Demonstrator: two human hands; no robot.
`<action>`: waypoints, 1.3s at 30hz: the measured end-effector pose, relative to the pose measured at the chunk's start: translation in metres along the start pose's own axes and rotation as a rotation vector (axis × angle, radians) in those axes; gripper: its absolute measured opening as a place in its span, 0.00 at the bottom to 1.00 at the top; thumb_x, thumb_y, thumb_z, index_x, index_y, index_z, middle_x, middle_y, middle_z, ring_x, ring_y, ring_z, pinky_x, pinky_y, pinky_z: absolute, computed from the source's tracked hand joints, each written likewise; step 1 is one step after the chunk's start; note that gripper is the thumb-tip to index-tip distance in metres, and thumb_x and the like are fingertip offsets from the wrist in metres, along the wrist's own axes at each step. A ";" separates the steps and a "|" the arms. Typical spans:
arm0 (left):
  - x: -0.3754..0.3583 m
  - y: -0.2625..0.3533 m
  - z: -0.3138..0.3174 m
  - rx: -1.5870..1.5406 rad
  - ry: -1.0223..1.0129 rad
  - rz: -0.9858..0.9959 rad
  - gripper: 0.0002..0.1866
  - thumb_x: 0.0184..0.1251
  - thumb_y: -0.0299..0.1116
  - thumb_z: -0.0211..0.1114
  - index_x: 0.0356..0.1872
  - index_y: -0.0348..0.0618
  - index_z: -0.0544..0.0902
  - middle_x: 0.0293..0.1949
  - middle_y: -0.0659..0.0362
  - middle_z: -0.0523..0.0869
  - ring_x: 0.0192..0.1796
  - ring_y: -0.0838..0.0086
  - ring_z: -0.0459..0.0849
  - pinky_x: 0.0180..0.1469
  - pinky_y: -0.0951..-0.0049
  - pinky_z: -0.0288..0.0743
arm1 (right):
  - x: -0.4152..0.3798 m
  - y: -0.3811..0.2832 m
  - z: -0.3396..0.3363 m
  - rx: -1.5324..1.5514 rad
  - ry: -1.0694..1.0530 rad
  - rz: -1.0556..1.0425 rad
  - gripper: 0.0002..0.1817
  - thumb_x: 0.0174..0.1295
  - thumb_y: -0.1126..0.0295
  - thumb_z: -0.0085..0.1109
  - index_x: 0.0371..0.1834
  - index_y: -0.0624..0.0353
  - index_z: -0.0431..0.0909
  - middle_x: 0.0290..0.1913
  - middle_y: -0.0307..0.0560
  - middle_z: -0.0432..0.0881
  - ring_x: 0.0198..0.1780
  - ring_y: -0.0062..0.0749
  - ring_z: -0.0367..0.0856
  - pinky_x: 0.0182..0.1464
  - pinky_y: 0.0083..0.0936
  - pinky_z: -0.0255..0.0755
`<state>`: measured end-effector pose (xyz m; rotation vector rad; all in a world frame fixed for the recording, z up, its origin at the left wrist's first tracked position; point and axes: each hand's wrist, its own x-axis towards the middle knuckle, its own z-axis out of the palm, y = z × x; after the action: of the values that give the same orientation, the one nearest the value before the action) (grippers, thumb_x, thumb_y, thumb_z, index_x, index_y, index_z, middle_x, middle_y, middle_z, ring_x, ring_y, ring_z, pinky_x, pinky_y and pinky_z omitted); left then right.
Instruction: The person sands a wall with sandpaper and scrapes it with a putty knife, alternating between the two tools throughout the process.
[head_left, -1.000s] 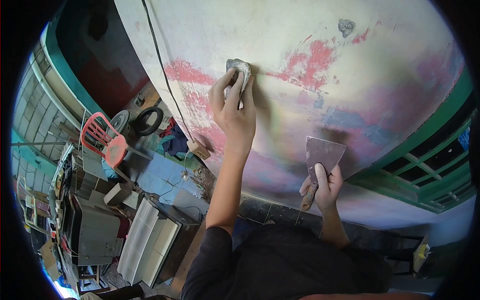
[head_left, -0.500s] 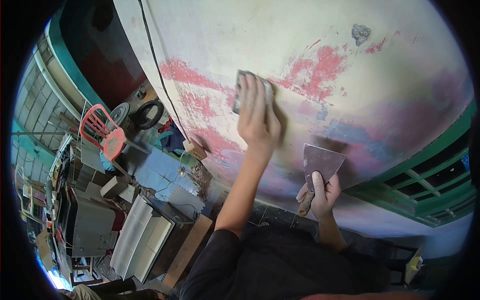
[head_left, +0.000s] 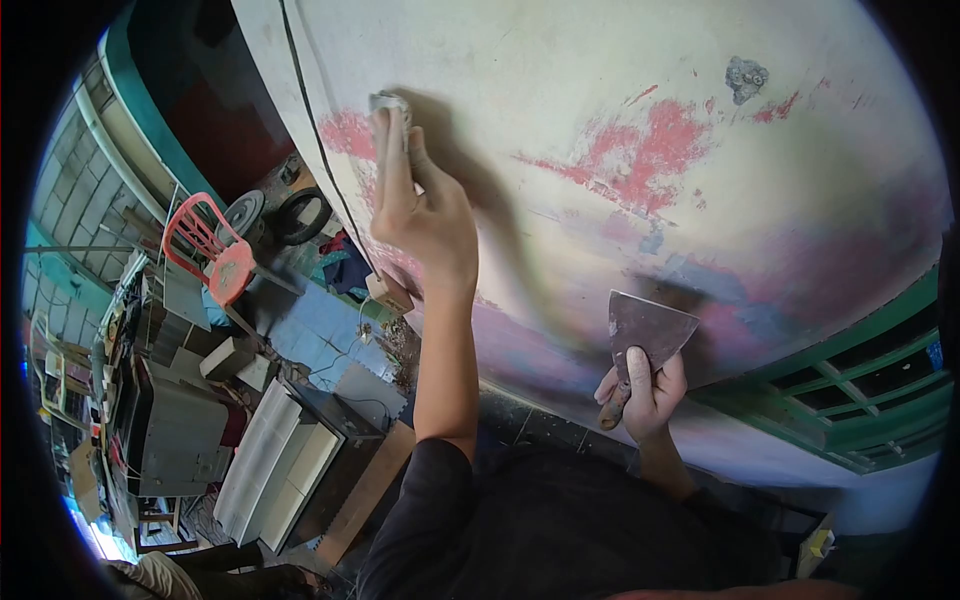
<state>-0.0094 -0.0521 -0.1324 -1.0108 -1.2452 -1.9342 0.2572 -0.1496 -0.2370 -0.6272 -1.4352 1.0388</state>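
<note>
My left hand (head_left: 425,210) is closed on a grey, dusty, sandpaper-like pad (head_left: 392,101), seen nearly edge-on at the fingertips. It is raised at the left part of the painted wall (head_left: 520,90), over a pink worn patch (head_left: 348,133). A shadow of the hand and arm falls to the right on the wall. Lower right, my right hand (head_left: 650,395) grips a putty knife (head_left: 650,325) by its worn handle, thumb along the base of the blade. The wide blade points up in front of the wall. Whitish dust marks the right thumb.
A larger pink patch (head_left: 660,150) and a chipped hole (head_left: 745,78) mark the wall. A black cable (head_left: 318,130) runs down to a wooden box (head_left: 388,292). Green window bars (head_left: 840,385) are at right. A red chair (head_left: 230,265), tyre (head_left: 302,216) and clutter stand left.
My left hand has moved left and slightly up across the wall with the pad, which has turned from flat to nearly edge-on. My right hand holds the putty knife almost unmoved.
</note>
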 end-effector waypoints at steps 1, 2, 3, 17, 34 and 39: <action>-0.003 0.002 0.001 -0.002 -0.005 0.000 0.20 0.68 0.12 0.64 0.61 0.30 0.85 0.61 0.39 0.86 0.68 0.48 0.82 0.73 0.56 0.75 | -0.001 0.002 0.000 0.000 0.005 0.002 0.11 0.81 0.74 0.47 0.57 0.72 0.69 0.31 0.52 0.83 0.15 0.27 0.77 0.17 0.23 0.72; -0.009 0.006 0.001 -0.023 -0.071 0.045 0.21 0.68 0.11 0.63 0.61 0.30 0.85 0.62 0.38 0.85 0.69 0.48 0.81 0.74 0.55 0.75 | -0.003 0.004 -0.002 -0.010 0.009 0.010 0.11 0.81 0.75 0.47 0.57 0.72 0.69 0.34 0.53 0.84 0.15 0.27 0.77 0.18 0.23 0.72; -0.016 0.012 0.003 -0.043 -0.134 0.089 0.21 0.67 0.11 0.63 0.61 0.30 0.85 0.63 0.37 0.84 0.70 0.47 0.80 0.75 0.54 0.74 | -0.004 0.005 -0.003 -0.021 0.011 0.017 0.10 0.81 0.75 0.47 0.57 0.72 0.69 0.36 0.55 0.85 0.15 0.27 0.77 0.18 0.23 0.73; -0.044 -0.005 -0.002 0.022 -0.191 0.182 0.23 0.65 0.11 0.61 0.62 0.30 0.85 0.64 0.38 0.84 0.69 0.45 0.81 0.76 0.52 0.72 | 0.002 0.007 0.000 -0.043 -0.060 -0.020 0.10 0.80 0.75 0.48 0.57 0.72 0.70 0.36 0.51 0.84 0.16 0.25 0.78 0.19 0.21 0.72; -0.049 -0.038 -0.005 0.055 -0.174 0.270 0.24 0.64 0.08 0.60 0.62 0.28 0.84 0.64 0.38 0.84 0.70 0.45 0.80 0.72 0.54 0.77 | 0.000 0.007 0.005 -0.061 0.079 -0.069 0.10 0.80 0.76 0.48 0.58 0.72 0.70 0.34 0.50 0.83 0.16 0.22 0.75 0.19 0.20 0.71; -0.087 0.023 0.014 -0.229 -0.212 0.304 0.25 0.59 0.10 0.62 0.60 0.29 0.86 0.64 0.37 0.84 0.71 0.45 0.80 0.74 0.51 0.74 | -0.004 0.003 0.011 -0.049 0.121 -0.061 0.10 0.81 0.76 0.47 0.57 0.72 0.70 0.32 0.50 0.82 0.16 0.21 0.75 0.19 0.20 0.69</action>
<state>0.0580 -0.0393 -0.1926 -1.4641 -0.9251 -1.7913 0.2464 -0.1537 -0.2405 -0.6667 -1.3688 0.9046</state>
